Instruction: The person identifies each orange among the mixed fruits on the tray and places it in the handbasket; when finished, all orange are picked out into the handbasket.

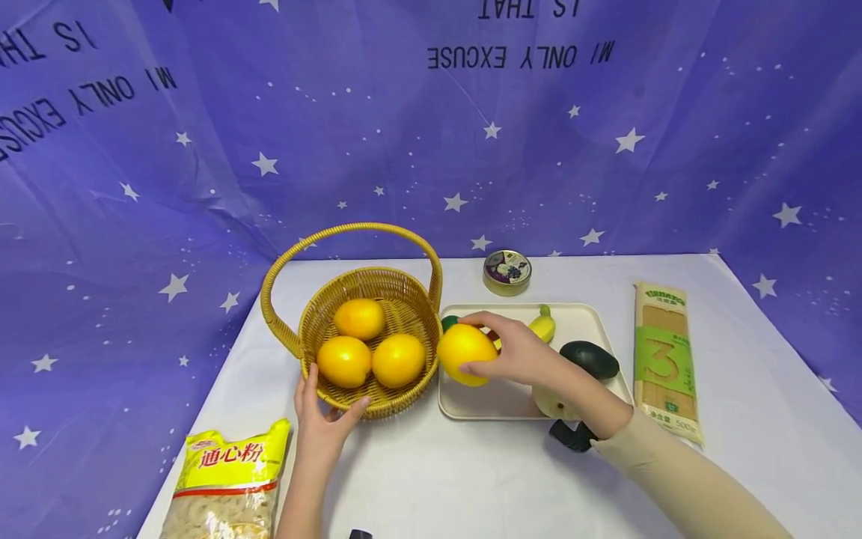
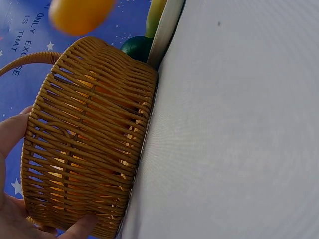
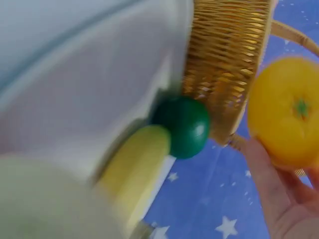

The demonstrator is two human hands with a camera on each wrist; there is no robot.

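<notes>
My right hand (image 1: 515, 348) holds an orange (image 1: 466, 354) over the left end of the cream tray (image 1: 485, 410), just right of the basket's rim. In the right wrist view, the orange (image 3: 286, 112) shows a green stem spot. The wicker basket (image 1: 387, 408), with its tall arched handle, stands upright and holds three more oranges (image 1: 359, 319). At its front left, my left hand (image 1: 326, 423) grips the rim. The left wrist view shows fingers (image 2: 82, 228) of that hand against the woven wall (image 2: 94, 139). Part of the tray is hidden behind my right arm.
On the tray lie a banana (image 1: 542, 325), a dark green oval item (image 1: 589, 360), a pale round fruit (image 1: 554, 404) and a green round item (image 3: 183, 127). A tin (image 1: 507, 272) stands behind; noodles (image 1: 667, 359) lie right, a pasta bag (image 1: 225, 479) front left.
</notes>
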